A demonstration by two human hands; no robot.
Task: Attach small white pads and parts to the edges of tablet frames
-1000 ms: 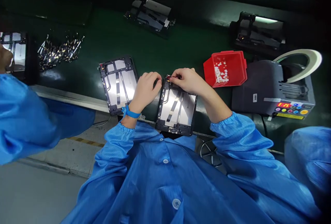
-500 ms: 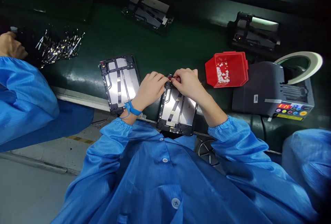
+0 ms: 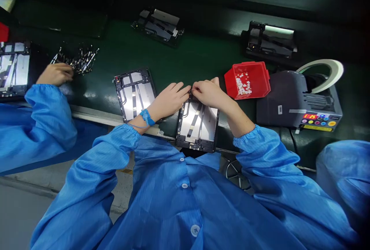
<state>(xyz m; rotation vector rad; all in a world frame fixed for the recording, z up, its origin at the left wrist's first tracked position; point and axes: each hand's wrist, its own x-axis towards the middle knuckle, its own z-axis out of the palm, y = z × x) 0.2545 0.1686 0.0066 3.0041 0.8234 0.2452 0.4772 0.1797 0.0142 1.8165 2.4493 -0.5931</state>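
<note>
An opened tablet (image 3: 192, 126) with bare metal plates and dark ribbon cables lies at the table's front edge. At its top edge, the bent fingers of my left hand (image 3: 172, 99) meet those of my right hand (image 3: 210, 93). My right thumb and fingers are pinched together, and whatever they hold is hidden. My left fingers close over the tablet's top left corner, with their tips touching something too small to make out. Left of my hands lies a second opened tablet (image 3: 135, 93), partly behind my left wrist with its blue wrist strap (image 3: 147, 117).
A red bin (image 3: 261, 80) with small white pieces stands at right, beside a grey machine (image 3: 280, 98) with a tape roll. Opened tablets lie at the back (image 3: 162, 26) and back right (image 3: 271, 40). A co-worker's hand (image 3: 56, 74) touches a pile of small metallic parts (image 3: 85, 61) at left.
My fingers have drawn closer together over the tablet's top edge, covering the small red part there. The co-worker's hand at left has moved right to the pile. The view has shifted slightly.
</note>
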